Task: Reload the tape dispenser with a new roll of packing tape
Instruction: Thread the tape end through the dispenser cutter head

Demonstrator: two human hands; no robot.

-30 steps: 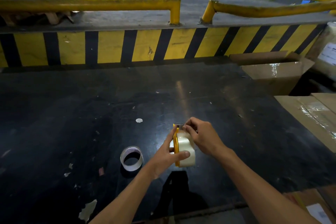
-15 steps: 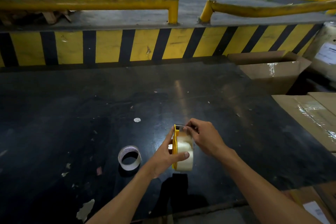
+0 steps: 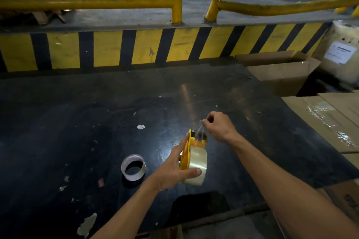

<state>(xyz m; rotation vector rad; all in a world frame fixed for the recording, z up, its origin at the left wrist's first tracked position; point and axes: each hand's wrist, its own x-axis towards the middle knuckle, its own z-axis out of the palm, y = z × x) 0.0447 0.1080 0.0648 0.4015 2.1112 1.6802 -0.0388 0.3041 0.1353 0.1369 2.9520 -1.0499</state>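
Yellow tape dispenser [image 3: 186, 153] w/ new roll [image 3: 196, 163] in left hand [image 3: 172, 172] grip, long axis front-to-back, cutter end away; right hand [image 3: 219, 127] pinching what looks like the tape end [image 3: 200, 130].

Two bare forearms, no sleeves, no gloves

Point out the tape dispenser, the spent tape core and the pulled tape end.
tape dispenser [image 3: 186, 151]: head view, yellow side plate.
spent tape core [image 3: 124, 169]: head view, left wall of the ring.
pulled tape end [image 3: 199, 131]: head view, clear strip below the right fingers.
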